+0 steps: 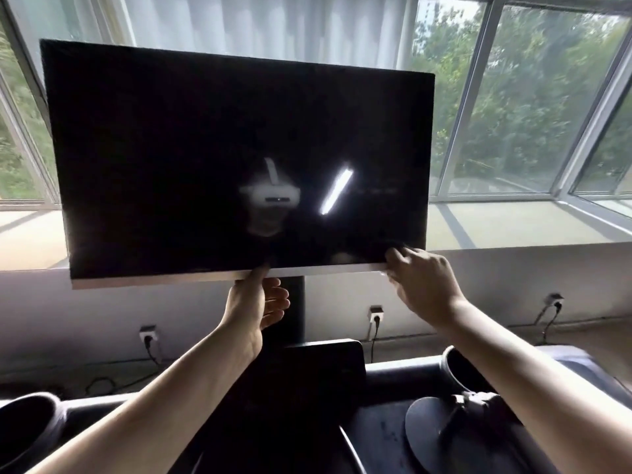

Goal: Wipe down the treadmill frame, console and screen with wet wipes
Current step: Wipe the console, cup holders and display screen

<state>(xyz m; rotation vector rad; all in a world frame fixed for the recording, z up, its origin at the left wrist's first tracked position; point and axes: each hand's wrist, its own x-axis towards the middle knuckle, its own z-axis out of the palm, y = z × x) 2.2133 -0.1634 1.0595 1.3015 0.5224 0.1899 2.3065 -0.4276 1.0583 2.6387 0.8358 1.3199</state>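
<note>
The treadmill's large black screen [205, 159] fills the upper middle of the head view, tilted slightly, with a pale strip along its lower edge. It stands on a dark post [294, 309] above the black console [328, 364]. My left hand [256, 302] grips the screen's bottom edge near the middle, thumb on the glass and fingers curled behind. My right hand [420, 278] holds the bottom right corner, fingers on the glass. No wet wipe shows in either hand.
Cup holders sit at the lower left [24, 425] and right [461, 367] of the console. A dark round disc [434, 429] lies at lower right. Behind are a windowsill [513, 227], windows, and wall sockets [375, 314] with plugged cables.
</note>
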